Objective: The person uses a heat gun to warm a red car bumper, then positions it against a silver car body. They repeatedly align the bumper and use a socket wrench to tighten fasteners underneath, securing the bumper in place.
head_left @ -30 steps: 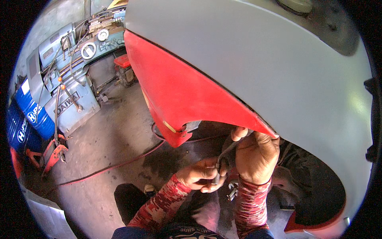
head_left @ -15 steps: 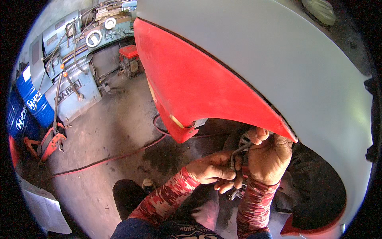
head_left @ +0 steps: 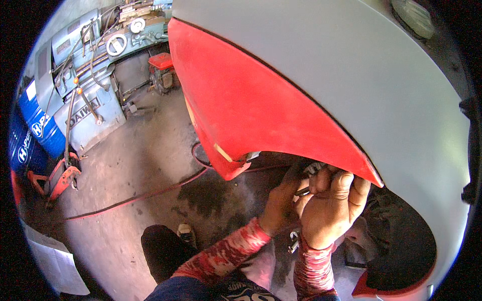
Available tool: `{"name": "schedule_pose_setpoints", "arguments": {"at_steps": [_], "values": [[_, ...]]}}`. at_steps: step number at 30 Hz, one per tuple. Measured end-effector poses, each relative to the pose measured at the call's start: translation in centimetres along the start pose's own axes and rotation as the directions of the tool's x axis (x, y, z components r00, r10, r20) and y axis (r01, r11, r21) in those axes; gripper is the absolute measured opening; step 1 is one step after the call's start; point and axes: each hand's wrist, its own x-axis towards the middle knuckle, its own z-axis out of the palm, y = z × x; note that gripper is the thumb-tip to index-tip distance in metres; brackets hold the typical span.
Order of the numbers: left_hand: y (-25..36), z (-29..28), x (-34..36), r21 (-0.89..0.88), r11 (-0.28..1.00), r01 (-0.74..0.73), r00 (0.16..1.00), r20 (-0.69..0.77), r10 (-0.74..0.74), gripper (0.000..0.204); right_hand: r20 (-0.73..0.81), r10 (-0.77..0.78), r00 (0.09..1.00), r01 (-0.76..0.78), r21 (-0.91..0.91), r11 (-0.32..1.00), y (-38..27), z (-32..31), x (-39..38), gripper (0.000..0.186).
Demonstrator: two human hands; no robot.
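My right hand (head_left: 326, 208) is raised to the lower edge of a red bumper corner (head_left: 251, 100), its fingers curled up close under the rim. A short length of a dark metal tool (head_left: 303, 191) shows at the curled fingers; the rest of it is covered. My left hand (head_left: 280, 203) reaches up into the shadow under the bumper, just left of the right one. Its fingers are hidden behind the right hand and the tool. The bumper meets a grey fender (head_left: 371, 90) along a dark seam, its pointed tip (head_left: 377, 181) just right of my right fingertips.
A dark wheel arch (head_left: 401, 241) opens at the lower right. A red hose (head_left: 145, 199) crosses the concrete floor. At the left stand a grey-blue lathe (head_left: 90, 110), blue drums (head_left: 42, 125) and a red floor jack (head_left: 63, 180). A small metal piece (head_left: 293, 242) shows below my hands.
My left hand has moved up and right from the tool's lower end, into the shadow under the bumper. My right hand has turned, its fingers curling at the bumper's edge.
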Motion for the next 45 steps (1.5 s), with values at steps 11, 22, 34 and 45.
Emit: {"name": "schedule_pose_setpoints", "arguments": {"at_steps": [11,22,34,45], "values": [[-0.4,-1.3,2.8,0.313,0.922,-0.228,0.961,-0.082,0.266,0.038,-0.067,-0.105,0.992,0.094,-0.146,0.985,0.6,0.5,0.1,0.026],[2.6,-7.8,5.6,0.385,0.727,-0.569,0.778,0.539,0.324,0.052,-0.202,-0.225,0.953,0.182,-0.209,0.961,1.3,1.5,0.5,0.043],[2.7,-7.6,4.4,0.591,0.618,-0.518,0.853,0.409,0.323,0.027,-0.086,-0.178,0.98,0.15,-0.263,0.953,0.9,0.7,0.9,0.053],[4.2,-7.6,2.3,0.765,0.509,-0.396,0.916,0.291,0.275,0.012,0.032,-0.106,0.994,0.111,-0.277,0.954,0.5,-1.1,0.9,0.033]]}}
